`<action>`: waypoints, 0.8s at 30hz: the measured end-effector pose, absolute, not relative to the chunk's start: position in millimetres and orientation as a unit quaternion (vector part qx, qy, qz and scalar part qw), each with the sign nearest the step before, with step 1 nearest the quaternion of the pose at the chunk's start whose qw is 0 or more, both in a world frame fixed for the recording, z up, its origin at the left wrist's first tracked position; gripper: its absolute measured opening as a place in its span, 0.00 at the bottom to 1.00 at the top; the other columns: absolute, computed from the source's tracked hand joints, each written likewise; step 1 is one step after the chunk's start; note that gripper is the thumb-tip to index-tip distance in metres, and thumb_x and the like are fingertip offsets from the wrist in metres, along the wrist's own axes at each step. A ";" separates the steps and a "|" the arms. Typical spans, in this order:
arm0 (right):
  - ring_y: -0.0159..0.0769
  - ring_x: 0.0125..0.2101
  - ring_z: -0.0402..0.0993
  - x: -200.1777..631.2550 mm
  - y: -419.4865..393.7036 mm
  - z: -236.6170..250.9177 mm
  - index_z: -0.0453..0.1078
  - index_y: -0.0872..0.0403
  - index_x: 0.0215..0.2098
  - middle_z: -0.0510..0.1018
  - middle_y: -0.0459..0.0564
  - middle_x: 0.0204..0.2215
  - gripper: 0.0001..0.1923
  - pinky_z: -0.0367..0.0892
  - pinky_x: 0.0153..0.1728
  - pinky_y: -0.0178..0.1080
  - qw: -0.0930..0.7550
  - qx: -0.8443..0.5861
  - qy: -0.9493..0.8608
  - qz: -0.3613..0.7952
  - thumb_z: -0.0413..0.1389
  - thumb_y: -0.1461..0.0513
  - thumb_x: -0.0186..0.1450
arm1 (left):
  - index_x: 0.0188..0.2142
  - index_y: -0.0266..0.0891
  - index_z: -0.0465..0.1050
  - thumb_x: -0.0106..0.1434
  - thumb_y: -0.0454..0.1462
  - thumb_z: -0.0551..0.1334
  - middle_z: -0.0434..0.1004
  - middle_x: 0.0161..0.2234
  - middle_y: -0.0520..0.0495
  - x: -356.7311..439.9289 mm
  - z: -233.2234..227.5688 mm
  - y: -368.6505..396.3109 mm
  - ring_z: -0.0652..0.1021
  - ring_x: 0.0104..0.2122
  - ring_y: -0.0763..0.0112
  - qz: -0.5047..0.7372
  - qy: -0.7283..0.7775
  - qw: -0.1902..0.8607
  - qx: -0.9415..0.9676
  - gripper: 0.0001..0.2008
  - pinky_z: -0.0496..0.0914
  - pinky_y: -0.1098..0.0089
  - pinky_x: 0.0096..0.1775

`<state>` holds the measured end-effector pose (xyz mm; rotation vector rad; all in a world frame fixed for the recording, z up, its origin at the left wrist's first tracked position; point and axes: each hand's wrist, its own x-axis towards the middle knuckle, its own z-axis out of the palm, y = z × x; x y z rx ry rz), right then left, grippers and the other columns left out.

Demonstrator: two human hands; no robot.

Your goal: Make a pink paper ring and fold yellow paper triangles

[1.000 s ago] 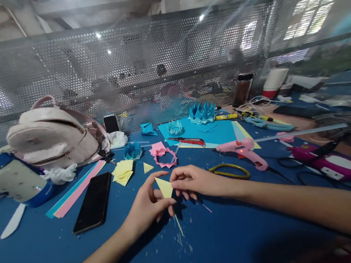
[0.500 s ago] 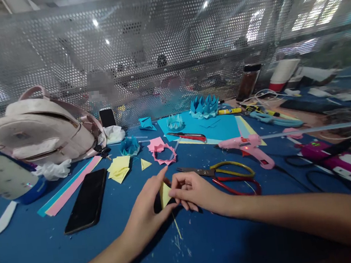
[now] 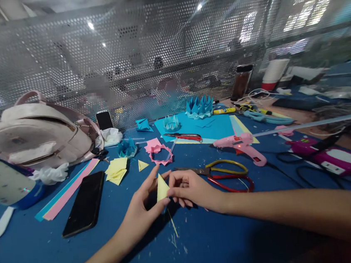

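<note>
Pinching a small yellow paper triangle (image 3: 161, 187) between them, the left hand (image 3: 141, 208) and right hand (image 3: 190, 188) meet above the blue table (image 3: 206, 245), apparently folding it; scissors (image 3: 227, 175) lie just beside

Just right of the right hand (image 3: 190, 188), scissors (image 3: 227, 175) and a pink glue gun (image 3: 242, 145) block the way. Left of the left hand (image 3: 142, 208), a black phone (image 3: 84, 203) lies. Beyond both, paper scraps (image 3: 117, 170) crowd the table (image 3: 206, 245); toward the person it lies bare.
</note>
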<state>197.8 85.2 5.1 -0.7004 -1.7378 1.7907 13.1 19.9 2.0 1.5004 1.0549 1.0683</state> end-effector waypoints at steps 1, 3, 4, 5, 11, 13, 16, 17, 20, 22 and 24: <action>0.23 0.15 0.66 197.7 85.2 4.6 0.65 0.55 0.27 0.72 0.40 0.19 0.23 0.59 0.14 0.26 0.273 -0.260 -0.645 0.665 0.66 0.47 0.57 | 0.70 0.43 0.49 0.65 0.40 0.65 0.62 0.66 0.38 13.5 2.6 19.9 0.65 0.65 0.54 0.441 0.439 0.490 0.611 0.39 0.56 0.53 0.65; 0.23 0.16 0.66 197.7 85.1 4.4 0.65 0.55 0.28 0.72 0.40 0.19 0.22 0.59 0.14 0.26 0.274 -0.260 -0.645 0.665 0.66 0.47 0.57 | 0.69 0.42 0.53 0.64 0.40 0.66 0.65 0.64 0.38 13.6 2.8 19.9 0.65 0.64 0.53 0.441 0.454 0.482 0.605 0.38 0.57 0.53 0.65; 0.23 0.15 0.65 197.7 85.1 4.5 0.65 0.55 0.28 0.72 0.40 0.19 0.22 0.58 0.14 0.26 0.274 -0.260 -0.645 0.664 0.66 0.47 0.57 | 0.68 0.41 0.56 0.63 0.40 0.66 0.66 0.64 0.39 13.4 2.6 19.8 0.66 0.64 0.54 0.440 0.463 0.475 0.605 0.37 0.57 0.54 0.65; 0.22 0.15 0.64 197.7 85.0 4.8 0.65 0.55 0.28 0.71 0.40 0.19 0.22 0.58 0.14 0.26 0.273 -0.260 -0.646 0.663 0.66 0.47 0.57 | 0.68 0.41 0.58 0.63 0.40 0.66 0.66 0.63 0.40 13.0 2.2 19.6 0.66 0.64 0.54 0.439 0.471 0.467 0.606 0.35 0.57 0.55 0.65; 0.23 0.15 0.65 198.0 85.5 4.3 0.64 0.55 0.28 0.71 0.40 0.19 0.23 0.58 0.14 0.26 0.272 -0.259 -0.655 0.656 0.65 0.46 0.58 | 0.66 0.41 0.62 0.67 0.45 0.63 0.70 0.62 0.42 12.3 2.9 17.9 0.71 0.59 0.56 0.439 0.485 0.456 0.604 0.30 0.63 0.61 0.60; 0.23 0.16 0.65 198.3 85.3 4.1 0.63 0.55 0.28 0.71 0.41 0.20 0.23 0.58 0.14 0.27 0.271 -0.259 -0.660 0.652 0.64 0.46 0.58 | 0.64 0.40 0.66 0.68 0.47 0.61 0.72 0.60 0.42 12.1 4.0 17.7 0.73 0.58 0.57 0.454 0.482 0.448 0.600 0.27 0.64 0.62 0.59; 0.23 0.16 0.64 199.2 83.9 6.0 0.62 0.54 0.29 0.71 0.41 0.21 0.22 0.58 0.14 0.27 0.270 -0.260 -0.671 0.639 0.63 0.47 0.60 | 0.61 0.40 0.70 0.67 0.48 0.63 0.80 0.49 0.44 11.2 5.0 18.3 0.77 0.50 0.62 0.489 0.491 0.449 0.564 0.26 0.69 0.68 0.52; 0.24 0.16 0.64 199.7 83.4 7.2 0.62 0.54 0.29 0.70 0.40 0.21 0.21 0.57 0.14 0.27 0.273 -0.262 -0.675 0.633 0.62 0.48 0.61 | 0.61 0.40 0.70 0.66 0.49 0.64 0.82 0.42 0.46 10.9 5.0 18.8 0.79 0.44 0.65 0.496 0.496 0.465 0.541 0.28 0.71 0.70 0.47; 0.24 0.17 0.60 201.6 83.1 11.3 0.61 0.53 0.29 0.64 0.38 0.19 0.17 0.53 0.16 0.28 0.290 -0.273 -0.690 0.604 0.59 0.51 0.65 | 0.62 0.38 0.68 0.60 0.49 0.70 0.81 0.31 0.50 11.0 4.0 20.9 0.78 0.30 0.71 0.498 0.495 0.527 0.479 0.34 0.73 0.73 0.37; 0.24 0.19 0.56 202.8 83.9 13.7 0.60 0.54 0.28 0.60 0.37 0.19 0.15 0.51 0.18 0.29 0.310 -0.279 -0.700 0.579 0.58 0.54 0.66 | 0.60 0.34 0.71 0.57 0.49 0.72 0.82 0.32 0.47 11.9 2.3 22.1 0.79 0.31 0.69 0.494 0.489 0.552 0.461 0.35 0.75 0.70 0.39; 0.24 0.22 0.56 204.0 85.3 15.5 0.60 0.54 0.29 0.60 0.39 0.22 0.13 0.52 0.21 0.29 0.331 -0.281 -0.706 0.560 0.57 0.56 0.66 | 0.57 0.32 0.73 0.56 0.50 0.72 0.83 0.35 0.43 13.2 0.5 23.0 0.81 0.35 0.65 0.490 0.485 0.565 0.453 0.35 0.76 0.66 0.42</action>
